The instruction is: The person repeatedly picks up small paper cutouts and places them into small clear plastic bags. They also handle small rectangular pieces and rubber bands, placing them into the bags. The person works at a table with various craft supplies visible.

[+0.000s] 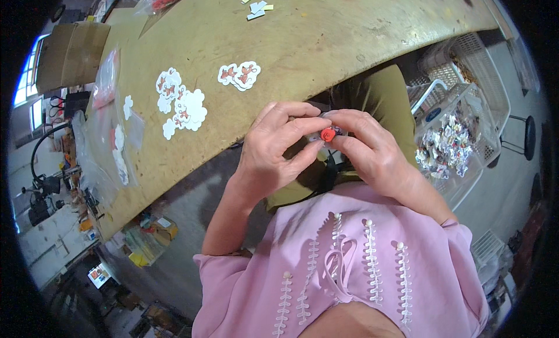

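Over my lap, just off the table's near edge, my left hand (280,141) and my right hand (368,148) meet fingertip to fingertip. Between them is a small item with a round red piece (328,134) facing up; the rest of it is mostly covered by my fingers. Both hands are closed in a pinch on it. On the table (273,38), beyond my left hand, lie a small stack of white cloud-shaped cutouts with reddish-brown figures (240,76) and a larger loose pile of similar cutouts (181,105).
Clear plastic bags (108,145) lie along the table's left side, near a cardboard box (71,55). Small pale blue and yellow strips (256,9) sit at the far edge. To my right, a clear plastic bin (445,145) holds many small colourful pieces, beside a white basket (489,64).
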Demonstrator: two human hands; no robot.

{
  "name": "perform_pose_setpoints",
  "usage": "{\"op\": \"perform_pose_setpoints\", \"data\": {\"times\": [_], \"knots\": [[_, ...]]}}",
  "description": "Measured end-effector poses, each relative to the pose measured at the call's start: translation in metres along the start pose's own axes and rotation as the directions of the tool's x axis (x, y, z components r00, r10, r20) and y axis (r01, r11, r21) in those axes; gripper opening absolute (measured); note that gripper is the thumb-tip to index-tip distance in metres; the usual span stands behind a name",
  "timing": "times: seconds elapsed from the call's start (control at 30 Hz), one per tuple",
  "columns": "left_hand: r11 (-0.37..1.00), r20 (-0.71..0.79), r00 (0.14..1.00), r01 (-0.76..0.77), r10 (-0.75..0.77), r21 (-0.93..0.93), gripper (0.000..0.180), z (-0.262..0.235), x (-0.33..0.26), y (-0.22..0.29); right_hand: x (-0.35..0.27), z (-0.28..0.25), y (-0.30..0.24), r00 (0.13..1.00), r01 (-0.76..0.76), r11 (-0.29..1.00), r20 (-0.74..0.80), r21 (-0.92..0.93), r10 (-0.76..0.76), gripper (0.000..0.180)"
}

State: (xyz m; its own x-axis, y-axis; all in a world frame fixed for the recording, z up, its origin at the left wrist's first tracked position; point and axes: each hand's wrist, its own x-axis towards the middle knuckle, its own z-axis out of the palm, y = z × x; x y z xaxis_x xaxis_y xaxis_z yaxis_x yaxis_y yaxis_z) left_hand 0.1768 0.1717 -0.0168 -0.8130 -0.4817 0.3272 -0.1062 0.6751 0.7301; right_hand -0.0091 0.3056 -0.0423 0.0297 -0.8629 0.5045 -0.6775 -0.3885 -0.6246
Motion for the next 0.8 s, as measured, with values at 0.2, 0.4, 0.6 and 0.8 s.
{"op": "perform_pose_setpoints", "data": {"times": [0.2,0.4,0.6,0.8], "knots": [[0.976,-0.106,0.97,0.215,-0.217,-0.032,0.022,-0.025,0.02,0.003,-0.004,-0.007,0.002,0.999,-0.017,1.0,0.038,-0.003,0.017,0.021],[0.946,-0.166,0.958,0.265,-0.235,0.185,0.011,-0.054,0.086,-0.039,-0.01,-0.012,0.002,0.999,-0.016,1.0,0.05,-0.027,0.017,0.024],[0.919,-0.183,0.947,0.305,-0.265,0.249,0.019,-0.056,0.136,-0.11,-0.018,-0.011,0.005,0.998,-0.054,0.996,0.029,-0.068,0.056,0.021],[0.894,-0.122,0.926,0.378,-0.358,0.239,0.019,-0.061,0.136,-0.117,-0.03,-0.015,0.017,0.994,-0.106,0.992,0.024,-0.074,0.108,0.02]]}}
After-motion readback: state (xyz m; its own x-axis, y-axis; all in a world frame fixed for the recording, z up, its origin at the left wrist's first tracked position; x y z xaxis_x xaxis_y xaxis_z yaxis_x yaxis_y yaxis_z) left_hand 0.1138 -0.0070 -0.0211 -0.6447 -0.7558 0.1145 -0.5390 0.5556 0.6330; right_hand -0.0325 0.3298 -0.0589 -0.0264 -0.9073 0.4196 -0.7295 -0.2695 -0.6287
